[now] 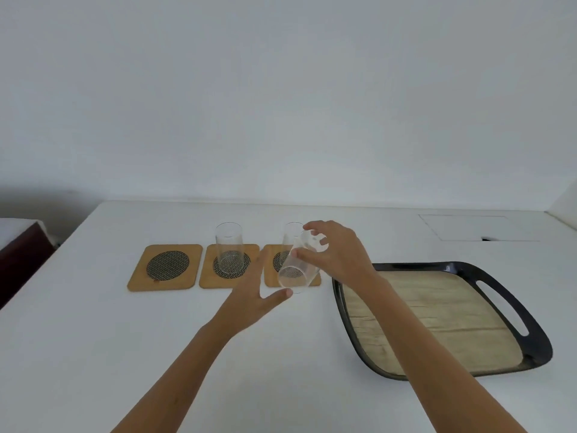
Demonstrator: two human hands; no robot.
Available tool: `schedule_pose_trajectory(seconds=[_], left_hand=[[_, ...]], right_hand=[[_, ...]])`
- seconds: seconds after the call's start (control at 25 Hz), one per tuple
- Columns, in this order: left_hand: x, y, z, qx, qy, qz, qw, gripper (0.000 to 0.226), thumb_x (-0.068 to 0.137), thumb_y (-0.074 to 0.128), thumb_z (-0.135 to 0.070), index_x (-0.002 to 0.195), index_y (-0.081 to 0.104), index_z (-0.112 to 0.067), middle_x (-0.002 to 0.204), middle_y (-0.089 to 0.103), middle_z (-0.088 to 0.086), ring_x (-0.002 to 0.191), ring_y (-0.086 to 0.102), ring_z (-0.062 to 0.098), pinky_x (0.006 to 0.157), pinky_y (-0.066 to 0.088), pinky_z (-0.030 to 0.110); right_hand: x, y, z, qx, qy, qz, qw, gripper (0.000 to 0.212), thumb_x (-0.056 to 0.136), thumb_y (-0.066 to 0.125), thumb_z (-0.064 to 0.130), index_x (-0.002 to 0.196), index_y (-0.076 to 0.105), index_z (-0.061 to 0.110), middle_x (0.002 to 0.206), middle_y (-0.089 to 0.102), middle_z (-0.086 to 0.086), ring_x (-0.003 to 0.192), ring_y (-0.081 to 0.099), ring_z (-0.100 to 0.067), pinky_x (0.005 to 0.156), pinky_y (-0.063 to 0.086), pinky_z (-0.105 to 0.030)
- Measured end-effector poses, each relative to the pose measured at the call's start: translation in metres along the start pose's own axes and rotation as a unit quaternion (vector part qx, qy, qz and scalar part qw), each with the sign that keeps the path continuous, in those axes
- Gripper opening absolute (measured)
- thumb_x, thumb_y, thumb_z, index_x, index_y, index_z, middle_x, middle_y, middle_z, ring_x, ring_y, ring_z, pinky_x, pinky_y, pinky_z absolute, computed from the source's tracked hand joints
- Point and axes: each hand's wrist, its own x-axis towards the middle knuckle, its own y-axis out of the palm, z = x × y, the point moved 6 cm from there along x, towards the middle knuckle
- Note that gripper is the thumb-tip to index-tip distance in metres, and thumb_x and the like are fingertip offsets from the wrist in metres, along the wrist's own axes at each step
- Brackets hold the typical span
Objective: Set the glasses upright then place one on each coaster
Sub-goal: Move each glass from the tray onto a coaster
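Observation:
Three wooden coasters with dark mesh centres lie in a row. The left coaster (165, 266) is bare. A clear glass (229, 246) stands upright on the middle coaster (206, 273). Another clear glass (292, 235) stands upright on the right coaster (270, 276), partly hidden. My right hand (334, 251) grips a third glass (296, 267), tilted in the air in front of the right coaster. My left hand (253, 295) is open just below and left of that glass, thumb near its lower end.
A black tray (515, 314) with a wood-look base and handle slots sits on the white table at the right. A rectangular flush panel (468, 228) lies at the back right. The table's left edge borders a dark piece of furniture (18, 254).

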Motion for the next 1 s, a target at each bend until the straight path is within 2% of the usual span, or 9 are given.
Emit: schedule_pose_trajectory(seconds=[0.04, 0.12, 0.24, 0.32, 0.4, 0.56, 0.72, 0.84, 1.0], left_hand=[[0.000, -0.003, -0.005, -0.012, 0.005, -0.010, 1.000, 0.096, 0.072, 0.063, -0.065, 0.146, 0.010, -0.035, 0.152, 0.013, -0.024, 0.138, 0.014, -0.007, 0.111, 0.020, 0.025], [-0.003, -0.013, -0.010, -0.042, 0.012, -0.035, 0.998, 0.085, 0.072, 0.069, -0.057, 0.141, 0.025, -0.034, 0.148, 0.037, -0.012, 0.134, 0.036, 0.005, 0.108, 0.035, 0.029], [-0.013, -0.037, -0.005, -0.070, 0.023, -0.088, 0.993, 0.063, 0.073, 0.075, -0.042, 0.125, 0.040, -0.046, 0.119, 0.057, -0.019, 0.111, 0.055, 0.001, 0.086, 0.045, 0.011], [-0.022, -0.052, 0.005, -0.067, 0.017, -0.114, 0.991, 0.061, 0.072, 0.077, -0.039, 0.122, 0.041, -0.045, 0.114, 0.059, -0.017, 0.108, 0.057, 0.002, 0.083, 0.046, 0.010], [-0.029, -0.067, 0.019, -0.052, 0.005, -0.142, 0.989, 0.060, 0.071, 0.078, -0.039, 0.121, 0.044, -0.037, 0.112, 0.059, -0.017, 0.105, 0.057, 0.003, 0.084, 0.049, 0.018], [-0.036, -0.100, 0.059, -0.016, -0.068, -0.205, 0.976, 0.064, 0.067, 0.076, -0.050, 0.120, 0.044, -0.032, 0.112, 0.058, -0.013, 0.105, 0.054, 0.009, 0.086, 0.048, 0.035], [-0.029, -0.138, 0.101, -0.017, -0.140, -0.240, 0.960, 0.063, 0.061, 0.074, -0.053, 0.112, 0.045, -0.031, 0.107, 0.059, -0.012, 0.105, 0.055, 0.014, 0.079, 0.044, 0.031], [-0.013, -0.164, 0.127, -0.085, -0.132, -0.238, 0.958, 0.059, 0.065, 0.082, -0.036, 0.112, 0.050, -0.020, 0.110, 0.063, -0.001, 0.106, 0.060, 0.019, 0.088, 0.051, 0.038], [0.005, -0.185, 0.158, -0.102, -0.143, -0.243, 0.954, 0.062, 0.066, 0.084, -0.027, 0.113, 0.045, -0.025, 0.119, 0.059, -0.001, 0.108, 0.057, 0.012, 0.078, 0.044, 0.015]], right_hand=[[-0.001, 0.014, 0.013, 0.010, -0.016, 0.013, 1.000, 0.048, 0.070, 0.075, 0.049, 0.113, 0.061, 0.032, 0.110, 0.062, 0.009, 0.095, 0.059, -0.012, 0.083, 0.051, -0.036], [-0.002, 0.040, 0.035, 0.014, -0.055, 0.029, 0.998, 0.048, 0.070, 0.073, 0.053, 0.112, 0.061, 0.033, 0.109, 0.062, 0.011, 0.091, 0.059, -0.008, 0.082, 0.051, -0.035], [0.000, 0.071, 0.058, -0.013, -0.114, 0.034, 0.993, 0.051, 0.071, 0.067, 0.060, 0.114, 0.060, 0.033, 0.113, 0.062, 0.012, 0.093, 0.057, -0.006, 0.073, 0.045, -0.024], [0.004, 0.090, 0.066, -0.012, -0.137, 0.051, 0.989, 0.053, 0.072, 0.063, 0.066, 0.115, 0.057, 0.036, 0.113, 0.061, 0.014, 0.096, 0.058, -0.005, 0.070, 0.042, -0.019], [0.008, 0.107, 0.071, 0.044, -0.147, 0.072, 0.985, 0.052, 0.076, 0.056, 0.068, 0.119, 0.053, 0.039, 0.115, 0.060, 0.015, 0.100, 0.056, -0.001, 0.077, 0.043, -0.018], [0.009, 0.148, 0.061, 0.121, -0.146, 0.022, 0.982, 0.036, 0.092, 0.047, 0.051, 0.125, 0.048, 0.035, 0.121, 0.054, 0.016, 0.111, 0.051, -0.002, 0.087, 0.044, -0.019], [-0.008, 0.210, 0.026, 0.025, -0.115, 0.020, 0.993, 0.032, 0.097, 0.047, 0.035, 0.124, 0.053, 0.019, 0.125, 0.057, 0.004, 0.109, 0.057, -0.015, 0.085, 0.052, -0.033], [-0.025, 0.248, 0.013, -0.098, -0.190, 0.066, 0.975, 0.029, 0.093, 0.054, 0.029, 0.117, 0.059, 0.014, 0.116, 0.063, -0.002, 0.104, 0.062, -0.021, 0.082, 0.051, -0.032], [-0.036, 0.267, 0.000, -0.146, -0.222, 0.061, 0.962, 0.017, 0.088, 0.057, 0.026, 0.101, 0.063, 0.018, 0.111, 0.063, -0.004, 0.103, 0.063, -0.020, 0.084, 0.050, -0.027]])
